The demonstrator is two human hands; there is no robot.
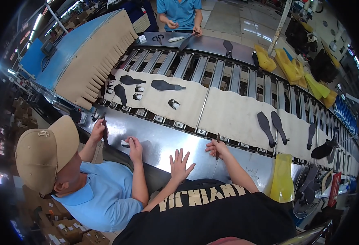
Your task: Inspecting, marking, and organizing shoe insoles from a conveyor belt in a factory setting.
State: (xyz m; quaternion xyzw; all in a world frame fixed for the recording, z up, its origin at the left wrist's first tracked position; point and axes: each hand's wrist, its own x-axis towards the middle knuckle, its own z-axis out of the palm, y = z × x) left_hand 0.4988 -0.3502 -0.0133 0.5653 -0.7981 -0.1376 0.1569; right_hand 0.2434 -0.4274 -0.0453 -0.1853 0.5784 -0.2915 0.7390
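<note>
My left hand lies flat on the steel bench edge, fingers spread, holding nothing. My right hand grips a thin dark brush or stick, held upright at the edge of the conveyor. Beyond it the slatted conveyor carries beige cloth sheets with black shoe-sole pieces: a pair lies to my right, and others lie to the left.
A person in a tan cap and light blue shirt works close on my left, holding a dark piece. Another person in blue stands across the line. A yellow bag hangs at right; scissors lie at the far edge.
</note>
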